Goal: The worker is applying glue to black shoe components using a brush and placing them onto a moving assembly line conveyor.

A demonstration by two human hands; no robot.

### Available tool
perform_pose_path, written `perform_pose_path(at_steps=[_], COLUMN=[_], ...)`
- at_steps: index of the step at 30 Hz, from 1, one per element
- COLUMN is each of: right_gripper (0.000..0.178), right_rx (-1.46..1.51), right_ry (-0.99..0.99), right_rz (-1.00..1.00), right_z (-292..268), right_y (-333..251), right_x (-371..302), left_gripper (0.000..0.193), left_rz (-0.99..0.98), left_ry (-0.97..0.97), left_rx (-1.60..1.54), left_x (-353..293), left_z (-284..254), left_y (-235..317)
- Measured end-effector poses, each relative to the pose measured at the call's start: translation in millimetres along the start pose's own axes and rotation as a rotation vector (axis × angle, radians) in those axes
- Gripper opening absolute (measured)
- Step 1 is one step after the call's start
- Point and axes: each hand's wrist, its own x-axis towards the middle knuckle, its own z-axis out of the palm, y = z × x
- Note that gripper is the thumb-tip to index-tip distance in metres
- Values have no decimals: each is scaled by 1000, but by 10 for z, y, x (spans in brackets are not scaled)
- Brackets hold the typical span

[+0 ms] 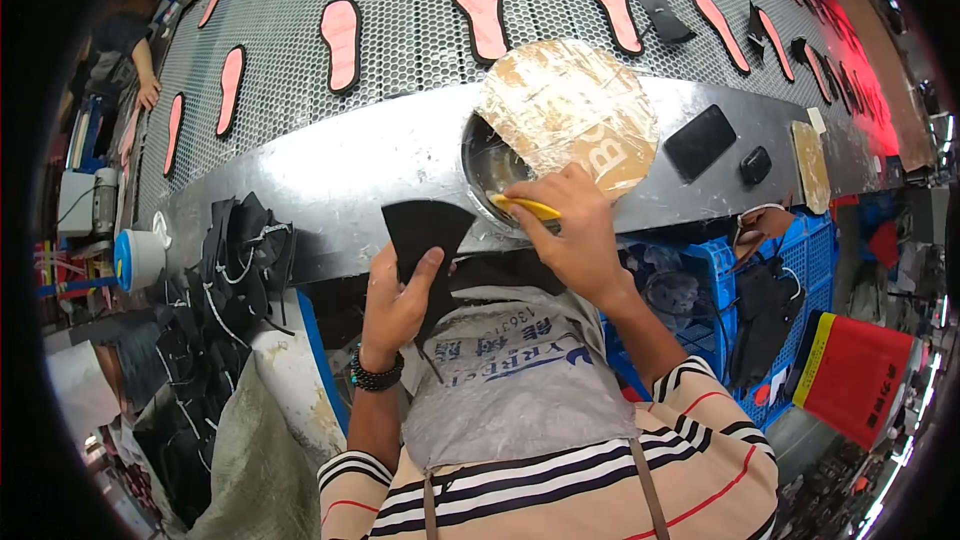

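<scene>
My left hand [393, 300] is closed on a flat black shoe piece [428, 232] with a wide flared top, held upright in front of my apron [500, 380]. The piece's narrower lower part runs down past my fingers. My right hand [575, 225] pinches a slim yellow-handled tool [530, 207] at the near rim of a round metal pot [486, 165]. The tool's far end is over the pot's opening, too small to make out. A round cardboard lid [570, 105], smeared with dried glue, covers most of the pot.
Beyond the metal ledge [330, 155], a mesh conveyor [400, 20] carries several pink, black-edged insoles [479, 12]. On the ledge lie a black phone [700, 143] and a small black case [755, 166]. Black pieces on cords [235, 250] hang left; blue crates [720, 280] stand right.
</scene>
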Motion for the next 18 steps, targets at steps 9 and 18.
perform_pose_path(at_steps=[9,18], right_gripper=[12,13], right_rx=[154,264], right_ry=[103,56], right_rz=[84,80], right_z=[18,-60], right_y=[-31,-11], right_x=[-12,19], left_gripper=[46,64], left_rz=[-31,-59], left_ry=[255,260], left_rx=[174,244], left_x=[166,191], left_z=[159,116], left_y=[-160,-237])
